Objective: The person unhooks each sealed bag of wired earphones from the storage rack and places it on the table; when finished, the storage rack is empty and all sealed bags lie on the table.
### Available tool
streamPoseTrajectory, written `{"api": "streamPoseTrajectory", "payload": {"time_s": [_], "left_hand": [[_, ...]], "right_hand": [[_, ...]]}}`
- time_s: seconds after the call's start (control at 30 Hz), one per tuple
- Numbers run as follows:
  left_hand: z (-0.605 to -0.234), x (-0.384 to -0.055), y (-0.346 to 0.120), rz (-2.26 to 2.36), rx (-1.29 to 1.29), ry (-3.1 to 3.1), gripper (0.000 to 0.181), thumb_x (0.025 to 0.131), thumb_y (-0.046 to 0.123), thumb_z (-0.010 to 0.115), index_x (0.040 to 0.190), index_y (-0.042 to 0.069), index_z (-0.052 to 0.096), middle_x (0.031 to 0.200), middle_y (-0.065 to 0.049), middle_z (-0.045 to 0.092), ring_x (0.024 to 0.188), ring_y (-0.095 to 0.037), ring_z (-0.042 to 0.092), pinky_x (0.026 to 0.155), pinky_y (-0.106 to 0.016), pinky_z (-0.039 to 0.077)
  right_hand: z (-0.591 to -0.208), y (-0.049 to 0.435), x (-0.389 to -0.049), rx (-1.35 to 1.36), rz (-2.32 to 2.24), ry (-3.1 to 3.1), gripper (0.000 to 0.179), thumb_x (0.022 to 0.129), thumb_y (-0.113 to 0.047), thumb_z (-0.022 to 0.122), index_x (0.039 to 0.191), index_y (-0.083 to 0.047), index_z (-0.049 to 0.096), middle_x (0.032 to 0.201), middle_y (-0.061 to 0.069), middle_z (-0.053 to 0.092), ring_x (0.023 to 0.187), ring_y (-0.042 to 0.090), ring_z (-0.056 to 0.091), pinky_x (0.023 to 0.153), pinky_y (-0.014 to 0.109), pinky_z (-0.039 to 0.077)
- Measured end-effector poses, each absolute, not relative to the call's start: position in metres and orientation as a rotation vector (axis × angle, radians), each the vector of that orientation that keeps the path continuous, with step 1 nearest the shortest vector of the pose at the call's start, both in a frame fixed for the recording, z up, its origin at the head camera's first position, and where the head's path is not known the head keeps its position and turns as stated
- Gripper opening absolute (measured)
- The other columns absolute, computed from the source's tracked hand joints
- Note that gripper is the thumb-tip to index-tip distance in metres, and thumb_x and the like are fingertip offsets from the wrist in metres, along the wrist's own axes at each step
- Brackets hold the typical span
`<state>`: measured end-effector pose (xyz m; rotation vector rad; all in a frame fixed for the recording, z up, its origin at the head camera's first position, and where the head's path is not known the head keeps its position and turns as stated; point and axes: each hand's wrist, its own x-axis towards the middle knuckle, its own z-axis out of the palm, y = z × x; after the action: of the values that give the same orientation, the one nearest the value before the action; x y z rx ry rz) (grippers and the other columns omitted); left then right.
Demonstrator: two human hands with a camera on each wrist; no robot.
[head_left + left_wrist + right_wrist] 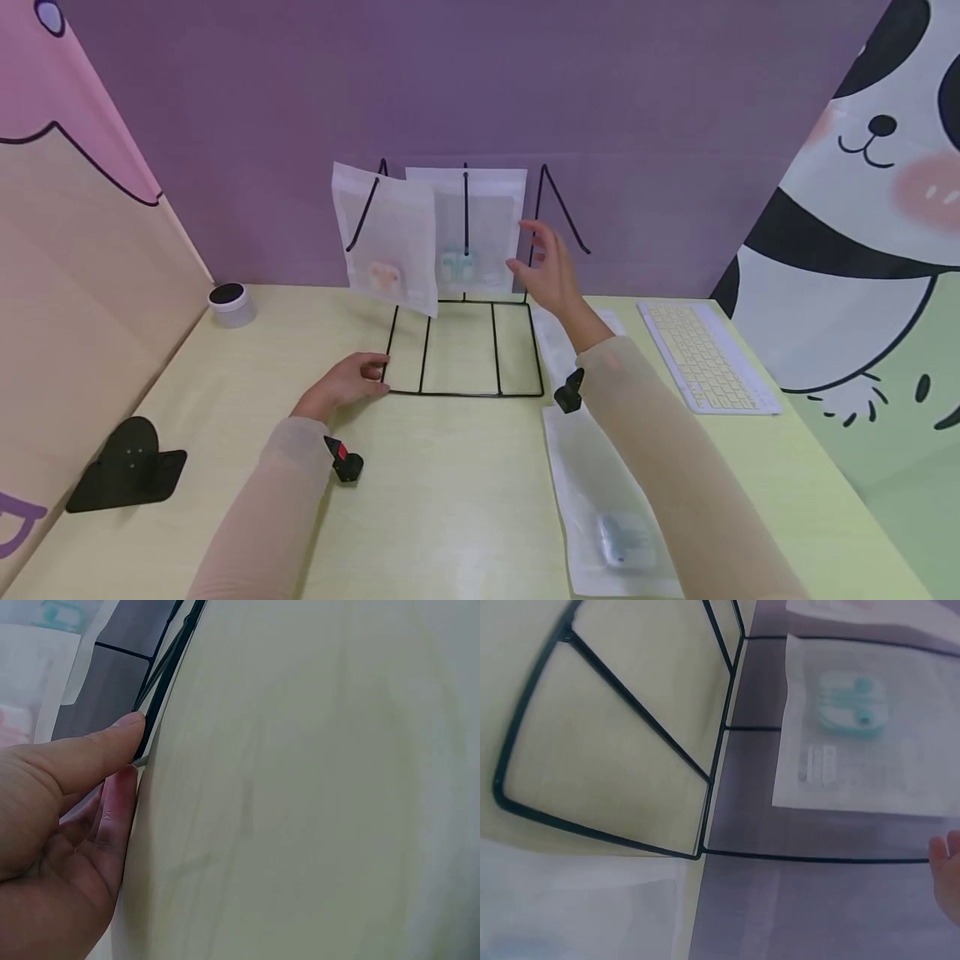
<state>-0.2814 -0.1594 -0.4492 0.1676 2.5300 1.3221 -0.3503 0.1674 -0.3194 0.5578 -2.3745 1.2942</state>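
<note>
A black wire display rack (pixel 480 393) with three hooks stands on the table against the purple wall. My left hand (pixel 347 383) pinches the front left corner of its base between thumb and fingers. A white translucent bag (pixel 386 225) with a small pink item hangs tilted on the left hook. On the middle hook hangs a second bag (pixel 862 776), with a teal-and-white item (pixel 853 703) showing through. My right hand (pixel 551 271) is raised by the right upright, thumb and forefinger apart, close to the second bag's right edge. The right hook (pixel 567 208) carries nothing.
On the table's right lie more white bags (pixel 581 492), partly under my right arm, one with a small pale item inside. A white keyboard (pixel 701 354) lies farther right. At left are a white jar (pixel 232 306) with a black lid and a black stand (pixel 135 467).
</note>
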Motion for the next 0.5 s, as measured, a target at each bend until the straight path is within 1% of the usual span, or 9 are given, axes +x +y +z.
{"api": "streamPoseTrajectory", "payload": {"time_s": [0.1, 0.27, 0.4, 0.5], "left_hand": [[-0.451, -0.282, -0.161, 1.312, 0.167, 2.541, 0.058, 0.090, 0.011, 0.071, 0.143, 0.005, 0.048, 0.128, -0.019, 0.055, 0.121, -0.033, 0.048, 0.104, -0.047, 0.034], [-0.452, -0.283, -0.162, 1.312, 0.172, 2.550, 0.058, 0.090, 0.011, 0.071, 0.143, 0.005, 0.048, 0.128, -0.019, 0.055, 0.120, -0.033, 0.049, 0.104, -0.047, 0.033], [-0.451, -0.282, -0.161, 1.308, 0.180, 2.544, 0.058, 0.090, 0.012, 0.071, 0.143, 0.005, 0.048, 0.128, -0.019, 0.055, 0.121, -0.033, 0.048, 0.105, -0.048, 0.033], [-0.451, -0.282, -0.160, 1.308, 0.187, 2.541, 0.059, 0.090, 0.012, 0.071, 0.144, 0.005, 0.047, 0.129, -0.019, 0.055, 0.121, -0.033, 0.048, 0.105, -0.048, 0.033]], "right_hand": [[-0.319, 0.167, -0.363, 0.585, 1.280, -2.381, 0.059, 0.089, -0.006, 0.071, 0.142, -0.008, 0.045, 0.145, 0.019, 0.036, 0.130, 0.039, 0.038, 0.102, 0.050, 0.037], [-0.316, 0.166, -0.377, 0.602, 1.306, -2.383, 0.060, 0.089, -0.004, 0.071, 0.143, -0.007, 0.044, 0.147, 0.017, 0.034, 0.134, 0.035, 0.034, 0.105, 0.049, 0.033], [-0.313, 0.165, -0.383, 0.587, 1.351, -2.381, 0.059, 0.089, -0.002, 0.070, 0.142, -0.008, 0.045, 0.147, 0.015, 0.036, 0.133, 0.031, 0.035, 0.106, 0.046, 0.032], [-0.308, 0.161, -0.386, 0.588, 1.364, -2.354, 0.057, 0.089, -0.002, 0.070, 0.141, -0.009, 0.048, 0.144, 0.013, 0.039, 0.128, 0.030, 0.040, 0.103, 0.045, 0.035]]}}
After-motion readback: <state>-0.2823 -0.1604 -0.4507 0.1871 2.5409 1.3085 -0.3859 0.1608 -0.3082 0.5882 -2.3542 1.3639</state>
